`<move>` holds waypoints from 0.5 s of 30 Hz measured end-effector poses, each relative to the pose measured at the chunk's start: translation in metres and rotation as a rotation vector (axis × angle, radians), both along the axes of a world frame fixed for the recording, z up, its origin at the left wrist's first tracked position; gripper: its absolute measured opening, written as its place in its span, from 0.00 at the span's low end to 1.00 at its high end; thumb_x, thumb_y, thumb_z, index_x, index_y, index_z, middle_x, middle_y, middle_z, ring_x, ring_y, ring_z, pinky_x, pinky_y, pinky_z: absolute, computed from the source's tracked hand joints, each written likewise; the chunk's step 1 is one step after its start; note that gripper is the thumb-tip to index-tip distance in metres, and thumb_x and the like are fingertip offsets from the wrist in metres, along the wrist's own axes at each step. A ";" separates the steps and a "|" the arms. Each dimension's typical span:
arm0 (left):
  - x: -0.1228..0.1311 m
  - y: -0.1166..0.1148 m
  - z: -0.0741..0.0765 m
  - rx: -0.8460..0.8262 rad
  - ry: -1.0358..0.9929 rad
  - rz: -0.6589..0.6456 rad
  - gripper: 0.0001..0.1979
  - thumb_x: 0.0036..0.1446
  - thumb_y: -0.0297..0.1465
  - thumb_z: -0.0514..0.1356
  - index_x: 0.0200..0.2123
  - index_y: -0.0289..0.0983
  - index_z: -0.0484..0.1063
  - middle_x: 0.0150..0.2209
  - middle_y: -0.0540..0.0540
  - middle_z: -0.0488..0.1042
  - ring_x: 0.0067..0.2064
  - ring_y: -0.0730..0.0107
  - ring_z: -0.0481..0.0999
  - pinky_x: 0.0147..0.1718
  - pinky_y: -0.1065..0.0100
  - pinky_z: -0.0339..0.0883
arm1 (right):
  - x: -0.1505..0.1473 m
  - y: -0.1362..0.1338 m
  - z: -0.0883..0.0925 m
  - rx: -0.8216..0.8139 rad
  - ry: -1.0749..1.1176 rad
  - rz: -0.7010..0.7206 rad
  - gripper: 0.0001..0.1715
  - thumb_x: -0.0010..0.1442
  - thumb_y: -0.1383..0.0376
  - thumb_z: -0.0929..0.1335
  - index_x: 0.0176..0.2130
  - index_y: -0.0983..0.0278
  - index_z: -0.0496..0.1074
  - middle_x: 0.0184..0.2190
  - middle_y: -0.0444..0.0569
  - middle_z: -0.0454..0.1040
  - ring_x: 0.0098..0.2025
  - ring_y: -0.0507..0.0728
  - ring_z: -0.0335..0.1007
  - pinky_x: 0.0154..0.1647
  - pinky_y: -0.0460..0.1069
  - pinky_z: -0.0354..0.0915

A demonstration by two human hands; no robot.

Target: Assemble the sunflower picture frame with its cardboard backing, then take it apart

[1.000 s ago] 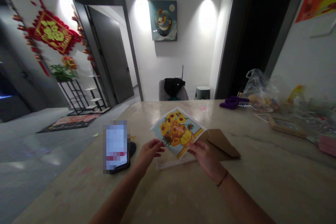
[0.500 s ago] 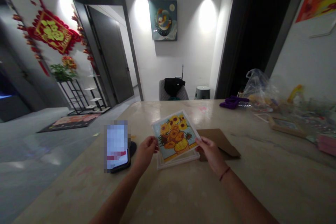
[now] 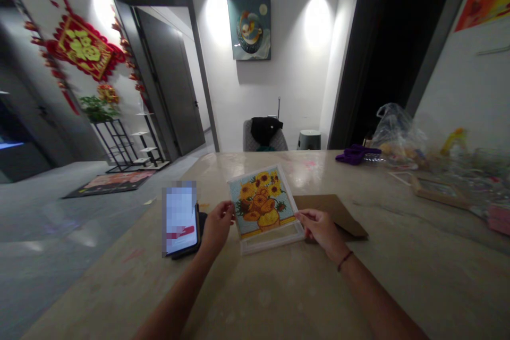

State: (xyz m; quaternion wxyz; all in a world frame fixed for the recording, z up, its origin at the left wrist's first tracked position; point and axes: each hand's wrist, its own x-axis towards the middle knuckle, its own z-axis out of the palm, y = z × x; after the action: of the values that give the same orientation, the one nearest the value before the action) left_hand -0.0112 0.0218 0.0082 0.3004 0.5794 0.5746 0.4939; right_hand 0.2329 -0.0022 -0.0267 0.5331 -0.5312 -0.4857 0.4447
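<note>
A square sunflower picture [image 3: 261, 203] with a dotted, mosaic-like surface is held between my two hands, tilted over the table. My left hand [image 3: 218, 226] pinches its left edge. Fingers of my right hand [image 3: 319, 227] are closed on its lower right corner, and a bracelet is on that wrist. Under the picture, a white frame [image 3: 273, 245] shows its lower bar and an open strip; the picture covers most of the rest. Beyond my right hand, a brown board [image 3: 332, 210] lies partly behind the frame.
A propped phone [image 3: 182, 223] with a blurred screen stands left of my left hand. To the far right are a wooden frame [image 3: 438, 192], a pink item [image 3: 499, 219] and a clear plastic bag [image 3: 396, 141]. Purple cloth [image 3: 354, 154] rests near the table's far edge.
The sunflower picture has shifted slightly up and left, so more of the frame's lower part shows. Both hands keep hold of it. The view has turned a little.
</note>
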 end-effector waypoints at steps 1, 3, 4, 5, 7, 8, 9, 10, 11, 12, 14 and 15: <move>0.000 0.000 0.000 -0.004 -0.001 -0.002 0.21 0.41 0.46 0.54 0.31 0.34 0.68 0.26 0.48 0.72 0.26 0.71 0.70 0.25 0.69 0.65 | 0.000 0.000 0.000 0.001 -0.012 -0.003 0.23 0.42 0.52 0.69 0.32 0.68 0.74 0.09 0.38 0.62 0.12 0.46 0.53 0.12 0.43 0.50; -0.001 0.001 -0.001 -0.024 -0.006 -0.024 0.21 0.41 0.46 0.54 0.32 0.34 0.69 0.26 0.48 0.72 0.25 0.72 0.70 0.24 0.70 0.64 | 0.000 0.000 0.000 0.023 -0.029 -0.009 0.22 0.42 0.52 0.69 0.30 0.68 0.74 0.11 0.40 0.64 0.13 0.47 0.54 0.13 0.43 0.51; -0.001 0.002 -0.003 -0.034 -0.007 -0.038 0.21 0.41 0.45 0.54 0.32 0.34 0.69 0.26 0.48 0.72 0.25 0.72 0.70 0.24 0.70 0.64 | 0.001 0.000 0.000 0.041 -0.030 -0.012 0.21 0.41 0.53 0.69 0.28 0.67 0.74 0.14 0.41 0.67 0.15 0.47 0.56 0.15 0.44 0.53; -0.001 0.003 -0.004 -0.044 -0.005 -0.053 0.21 0.41 0.45 0.54 0.32 0.33 0.70 0.25 0.48 0.72 0.25 0.72 0.70 0.24 0.70 0.64 | 0.001 0.000 0.000 0.062 -0.026 -0.013 0.19 0.41 0.53 0.69 0.27 0.67 0.74 0.17 0.43 0.69 0.17 0.48 0.59 0.17 0.44 0.55; -0.001 0.004 -0.008 -0.060 0.018 -0.074 0.21 0.42 0.43 0.54 0.33 0.33 0.71 0.25 0.48 0.73 0.26 0.71 0.71 0.24 0.70 0.63 | 0.002 0.001 -0.001 0.093 -0.004 -0.010 0.17 0.41 0.54 0.70 0.25 0.67 0.73 0.21 0.45 0.72 0.21 0.50 0.62 0.21 0.45 0.57; -0.001 0.005 -0.009 -0.066 0.044 -0.084 0.20 0.43 0.43 0.53 0.33 0.33 0.71 0.25 0.47 0.73 0.27 0.70 0.71 0.25 0.70 0.63 | 0.003 0.002 -0.002 0.093 0.012 -0.015 0.17 0.40 0.54 0.70 0.24 0.67 0.73 0.20 0.45 0.72 0.21 0.50 0.62 0.22 0.45 0.57; -0.001 0.005 -0.011 -0.072 0.081 -0.097 0.20 0.43 0.42 0.53 0.33 0.34 0.72 0.26 0.47 0.74 0.28 0.69 0.72 0.26 0.70 0.63 | 0.004 0.004 -0.004 0.080 0.025 -0.026 0.17 0.40 0.54 0.69 0.24 0.67 0.72 0.19 0.44 0.70 0.20 0.49 0.61 0.21 0.44 0.56; -0.001 0.005 -0.012 -0.078 0.128 -0.108 0.19 0.45 0.41 0.53 0.33 0.34 0.73 0.28 0.46 0.75 0.30 0.68 0.72 0.28 0.69 0.63 | 0.005 0.005 -0.005 0.061 0.033 -0.043 0.17 0.40 0.54 0.69 0.23 0.66 0.72 0.16 0.42 0.68 0.18 0.49 0.58 0.19 0.44 0.54; -0.001 0.005 -0.013 -0.085 0.183 -0.112 0.18 0.46 0.40 0.52 0.33 0.35 0.73 0.30 0.46 0.75 0.32 0.67 0.72 0.30 0.69 0.63 | 0.006 0.006 -0.006 0.043 0.034 -0.066 0.16 0.40 0.54 0.69 0.23 0.66 0.71 0.14 0.41 0.66 0.16 0.48 0.55 0.17 0.44 0.52; -0.001 0.005 -0.014 -0.096 0.246 -0.106 0.17 0.47 0.39 0.52 0.34 0.35 0.73 0.31 0.45 0.76 0.33 0.67 0.73 0.31 0.70 0.63 | 0.007 0.007 -0.006 0.033 0.028 -0.093 0.16 0.40 0.54 0.69 0.22 0.66 0.71 0.12 0.40 0.64 0.15 0.47 0.53 0.15 0.44 0.50; -0.001 0.004 -0.016 -0.117 0.382 -0.063 0.17 0.49 0.37 0.51 0.37 0.34 0.73 0.34 0.44 0.76 0.34 0.67 0.73 0.32 0.70 0.62 | 0.010 0.008 -0.007 0.040 0.001 -0.137 0.15 0.40 0.55 0.68 0.22 0.65 0.71 0.11 0.39 0.63 0.14 0.47 0.52 0.14 0.44 0.48; -0.001 0.004 -0.017 -0.127 0.452 -0.032 0.18 0.49 0.37 0.51 0.39 0.34 0.72 0.34 0.43 0.76 0.33 0.67 0.73 0.32 0.70 0.62 | 0.011 0.008 -0.006 0.051 -0.015 -0.155 0.14 0.40 0.56 0.68 0.21 0.65 0.70 0.12 0.40 0.63 0.14 0.47 0.53 0.14 0.44 0.48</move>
State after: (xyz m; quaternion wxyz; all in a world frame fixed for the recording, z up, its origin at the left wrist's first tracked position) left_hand -0.0118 0.0256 -0.0089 0.2078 0.6640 0.6481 0.3096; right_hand 0.2438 0.0057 -0.0329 0.5757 -0.5567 -0.4583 0.3855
